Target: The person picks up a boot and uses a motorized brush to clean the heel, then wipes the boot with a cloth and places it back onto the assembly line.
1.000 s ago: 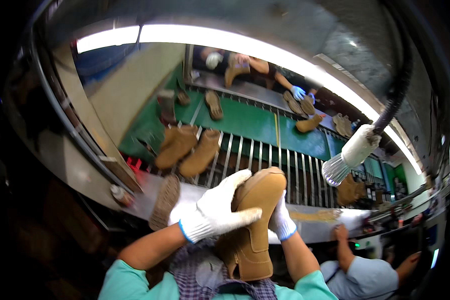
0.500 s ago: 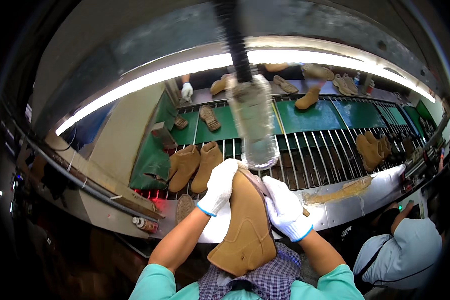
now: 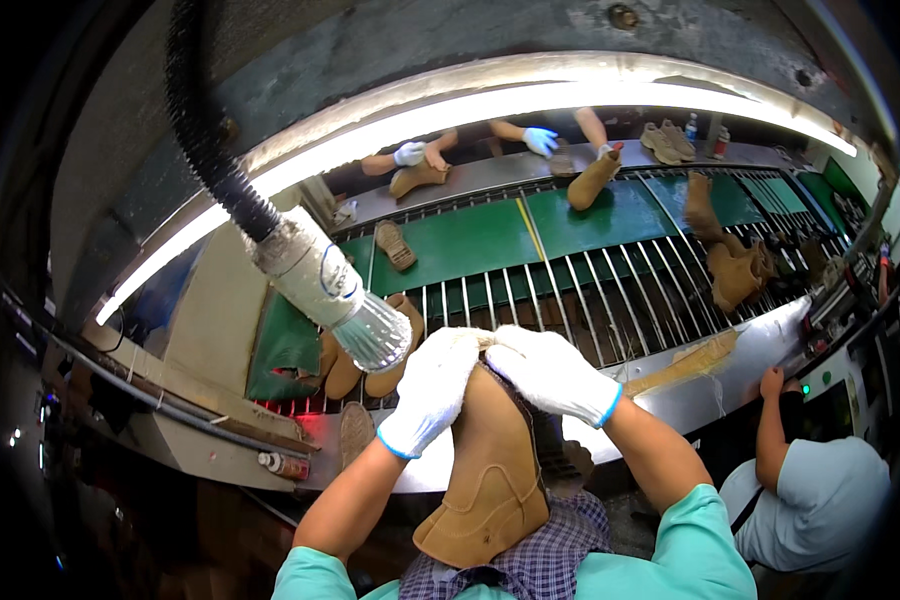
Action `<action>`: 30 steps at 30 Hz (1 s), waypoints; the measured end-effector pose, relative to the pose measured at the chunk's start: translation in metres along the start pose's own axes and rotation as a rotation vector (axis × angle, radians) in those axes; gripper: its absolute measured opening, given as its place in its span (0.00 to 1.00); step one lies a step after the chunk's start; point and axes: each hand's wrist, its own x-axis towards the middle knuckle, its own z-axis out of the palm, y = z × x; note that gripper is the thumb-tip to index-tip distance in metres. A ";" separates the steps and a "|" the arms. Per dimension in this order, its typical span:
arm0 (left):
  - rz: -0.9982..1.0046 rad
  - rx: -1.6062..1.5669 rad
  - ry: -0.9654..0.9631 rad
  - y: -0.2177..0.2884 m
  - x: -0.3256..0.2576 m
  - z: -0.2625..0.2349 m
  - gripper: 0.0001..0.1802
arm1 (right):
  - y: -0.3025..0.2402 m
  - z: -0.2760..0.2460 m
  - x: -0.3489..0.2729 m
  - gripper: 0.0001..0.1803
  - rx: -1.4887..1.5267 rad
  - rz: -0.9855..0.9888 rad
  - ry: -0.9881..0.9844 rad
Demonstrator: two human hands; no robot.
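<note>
A tan boot upper (image 3: 485, 475) stands tilted against my checked apron, its toe toward the lower left and its open top facing away from me. My left hand (image 3: 436, 388), in a white knit glove with a blue cuff edge, is closed on the left side of the boot's top rim. Also gloved in white, my right hand (image 3: 550, 375) pinches the rim's right side. The fingertips of both hands meet at the top. Part of a dark brown piece (image 3: 573, 465) shows behind the boot, under my right wrist.
A black hose with a plastic-wrapped nozzle (image 3: 345, 300) hangs at upper left. Beyond is a roller conveyor with green sheets (image 3: 460, 245), boots (image 3: 735, 275) and a sole (image 3: 395, 245). Co-workers' hands (image 3: 540, 140) work across it. Another person (image 3: 810, 500) is at right.
My right hand has moved up to the boot's rim beside my left. The nozzle has swung left. Across the conveyor, co-workers' hands have moved, and another boot appears at the far right.
</note>
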 end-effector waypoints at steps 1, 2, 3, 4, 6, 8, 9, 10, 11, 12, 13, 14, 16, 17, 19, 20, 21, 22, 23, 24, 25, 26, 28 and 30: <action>-0.021 0.046 -0.014 0.002 0.000 -0.004 0.16 | -0.006 0.000 -0.001 0.18 0.001 0.015 -0.014; -0.028 0.073 0.004 -0.005 -0.005 -0.007 0.15 | -0.004 0.002 -0.002 0.21 -0.015 -0.006 -0.091; -0.013 0.135 0.005 -0.010 -0.005 -0.010 0.14 | -0.013 -0.003 -0.004 0.23 -0.031 0.030 -0.155; -0.036 0.146 0.012 -0.008 -0.008 -0.012 0.14 | -0.029 -0.012 -0.011 0.26 -0.048 0.066 -0.219; -0.095 0.170 -0.006 -0.002 -0.009 -0.022 0.14 | -0.031 -0.018 -0.022 0.39 -0.033 0.105 -0.314; -0.177 0.189 -0.010 -0.005 -0.012 -0.036 0.14 | -0.018 -0.010 -0.037 0.40 0.108 0.078 -0.269; -0.222 0.192 -0.012 -0.009 -0.014 -0.041 0.14 | -0.010 -0.002 -0.040 0.40 0.174 0.086 -0.236; -0.252 0.275 0.009 -0.017 -0.016 -0.047 0.13 | -0.008 0.003 -0.037 0.38 0.189 0.102 -0.276; -0.263 0.305 -0.053 -0.006 -0.010 -0.053 0.14 | -0.010 0.006 -0.036 0.37 0.199 0.136 -0.304; -0.206 0.292 -0.087 -0.004 -0.005 -0.057 0.14 | -0.013 0.010 -0.035 0.35 0.209 0.169 -0.328; -0.147 0.279 -0.123 -0.002 -0.002 -0.058 0.15 | -0.016 0.014 -0.031 0.33 0.149 0.199 -0.297; -0.167 0.333 -0.115 0.004 -0.004 -0.057 0.15 | -0.018 0.021 -0.027 0.31 0.094 0.231 -0.267; -0.185 0.438 -0.110 0.020 -0.002 -0.051 0.17 | -0.014 0.033 -0.023 0.25 0.038 0.307 -0.153; -0.188 0.453 -0.100 0.019 -0.001 -0.050 0.18 | -0.007 0.038 -0.025 0.25 0.028 0.231 -0.122; -0.190 0.482 -0.083 0.014 0.004 -0.045 0.20 | 0.003 0.043 -0.034 0.26 0.003 0.083 -0.059; -0.200 0.455 -0.028 0.004 -0.001 -0.047 0.20 | -0.013 0.033 -0.033 0.31 -0.029 0.095 -0.183; -0.207 0.454 -0.021 0.003 -0.003 -0.046 0.20 | -0.020 0.029 -0.038 0.32 -0.032 0.113 -0.209; -0.214 0.453 -0.014 0.002 -0.004 -0.046 0.19 | -0.026 0.027 -0.042 0.34 -0.036 0.130 -0.235; -0.212 0.448 -0.010 0.002 -0.003 -0.044 0.19 | -0.033 0.022 -0.046 0.36 -0.046 0.151 -0.255; -0.196 0.394 -0.007 -0.002 -0.005 -0.046 0.18 | -0.039 0.017 -0.049 0.40 -0.103 0.148 -0.317; -0.174 0.305 0.025 -0.006 -0.006 -0.045 0.18 | -0.052 0.007 -0.048 0.42 -0.056 0.178 -0.397; -0.149 0.219 0.057 -0.009 -0.007 -0.044 0.18 | -0.051 0.005 -0.048 0.44 -0.046 0.164 -0.391; -0.012 0.067 0.137 -0.023 -0.007 -0.041 0.18 | -0.047 0.005 -0.044 0.50 0.021 0.179 -0.286; -0.168 -0.336 0.185 -0.011 -0.004 -0.034 0.17 | -0.036 0.018 -0.030 0.58 0.262 0.199 -0.059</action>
